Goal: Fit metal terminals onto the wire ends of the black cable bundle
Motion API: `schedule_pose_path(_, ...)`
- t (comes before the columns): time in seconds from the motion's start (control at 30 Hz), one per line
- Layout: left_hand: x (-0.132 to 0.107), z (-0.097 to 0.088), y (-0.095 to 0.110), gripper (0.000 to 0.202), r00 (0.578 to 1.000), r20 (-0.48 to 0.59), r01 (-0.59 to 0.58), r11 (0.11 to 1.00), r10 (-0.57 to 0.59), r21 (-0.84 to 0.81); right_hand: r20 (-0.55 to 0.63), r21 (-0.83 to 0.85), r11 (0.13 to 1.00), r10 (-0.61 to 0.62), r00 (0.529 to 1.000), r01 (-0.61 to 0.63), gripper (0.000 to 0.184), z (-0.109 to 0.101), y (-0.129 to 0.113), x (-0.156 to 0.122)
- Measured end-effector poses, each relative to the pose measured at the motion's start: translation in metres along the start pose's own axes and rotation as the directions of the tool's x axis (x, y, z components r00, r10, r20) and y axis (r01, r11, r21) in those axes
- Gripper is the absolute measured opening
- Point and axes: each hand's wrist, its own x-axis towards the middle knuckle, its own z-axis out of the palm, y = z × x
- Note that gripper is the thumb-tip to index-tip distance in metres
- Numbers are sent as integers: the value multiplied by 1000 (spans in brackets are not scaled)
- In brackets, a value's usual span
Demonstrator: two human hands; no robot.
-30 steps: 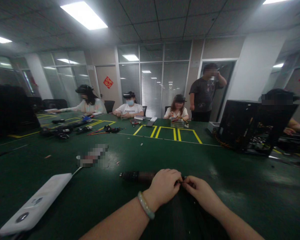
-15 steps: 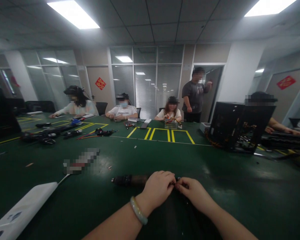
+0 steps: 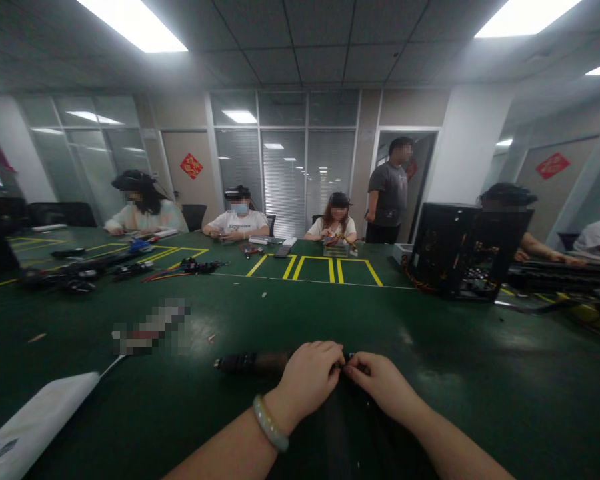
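A dark, cylindrical electric screwdriver lies across the green table in front of me, its small metal tip pointing left. My left hand, with a pale bangle at the wrist, is closed over its rear part and hides that section. Close beside it, at the tool's right end, my right hand is closed in a pinch. The fingertips of both hands almost meet there. Whatever the right fingers hold is too small and dark to make out.
A long white case with a thin cord lies at lower left. Dark cables and parts lie farther back. An open black computer case stands at right. Several people sit around the table; a person stands behind.
The view has turned slightly right, so most things sit farther left in the picture. Both hands keep their hold at the screwdriver's end. The standing person has lowered a raised hand.
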Motion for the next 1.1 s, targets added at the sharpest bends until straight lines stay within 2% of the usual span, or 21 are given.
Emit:
schedule_pose_path(0.13, 0, 0, 1, 17, 998, -28, 62, 998, -62, 1, -2, 12, 1000, 1, 1000, -1, 22, 1, 3, 0)
schedule_pose_path(0.23, -1, -3, 3, 8, 1000, -4, 31, 1000, -31, 6, 2, 17, 1000, 1, 1000, -1, 22, 1, 4, 1)
schedule_pose_path(0.33, 0, -5, 4, 11, 1000, 23, -7, 1000, 7, 13, 2, 1, 1000, -6, 1000, 6, 21, 0, 2, 0)
schedule_pose_path(0.53, -1, -1, 4, 15, 997, 11, 69, 997, -70, 45, 6, -11, 1000, 5, 1000, -5, 22, -2, -1, -1)
schedule_pose_path(0.63, 0, 0, 2, 9, 999, 17, 44, 998, -45, 42, 8, -15, 1000, -1, 1000, 1, 22, -2, 0, 0)
schedule_pose_path(0.77, -1, -1, 2, 10, 1000, 9, -12, 1000, 12, 18, 11, -19, 1000, -3, 1000, 3, 22, -1, -1, 0)
schedule_pose_path(0.97, -1, -1, 2, 16, 999, 6, 46, 998, -47, 37, 7, 0, 1000, -4, 1000, 4, 21, 0, 2, 1)
schedule_pose_path(1.1, -1, -2, 3, 9, 999, 13, 33, 999, -34, 31, 14, 14, 1000, -2, 1000, 2, 21, 0, 3, 1)
